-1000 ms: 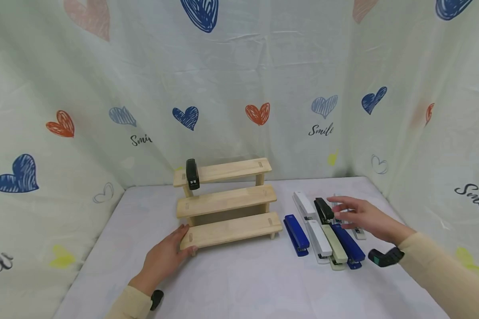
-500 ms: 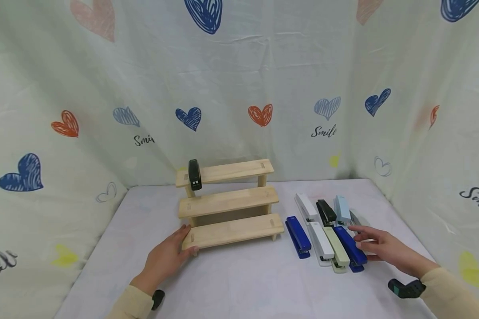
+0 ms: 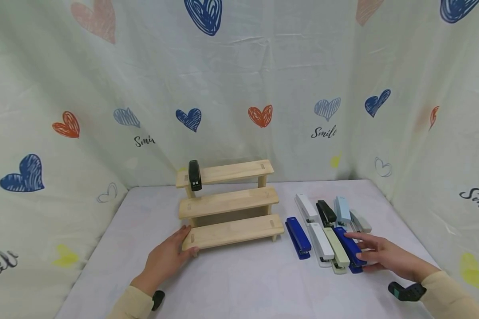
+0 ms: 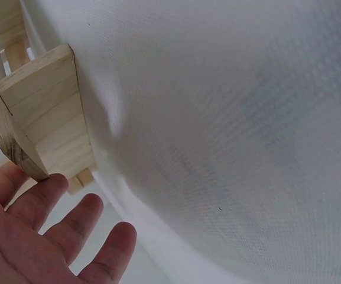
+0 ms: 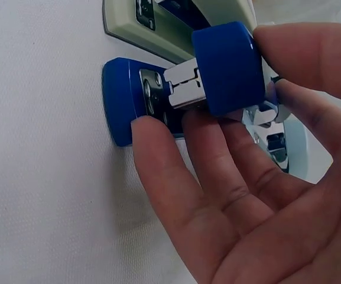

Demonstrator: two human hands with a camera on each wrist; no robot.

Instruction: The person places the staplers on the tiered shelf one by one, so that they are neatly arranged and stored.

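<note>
Left hand [image 3: 165, 261] grips left end of wooden rack [image 3: 235, 231], bottom shelf. Black stapler [image 3: 194, 175] on top shelf, left end. On desk [image 3: 243, 283], rightward: first blue stapler [image 3: 298, 238], two white staplers [image 3: 320, 240] in line, pale green stapler [image 3: 336, 247], second blue stapler [image 3: 348, 247] beside it, grasped by right hand [image 3: 393, 257], thumb and fingers either side.

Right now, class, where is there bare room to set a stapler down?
Bare tablecloth lies in front of the wooden rack, between the left hand and the leftmost blue stapler. The middle shelf is bare. It's crowded around the pale green stapler, where the right hand grips the other blue stapler.
</note>
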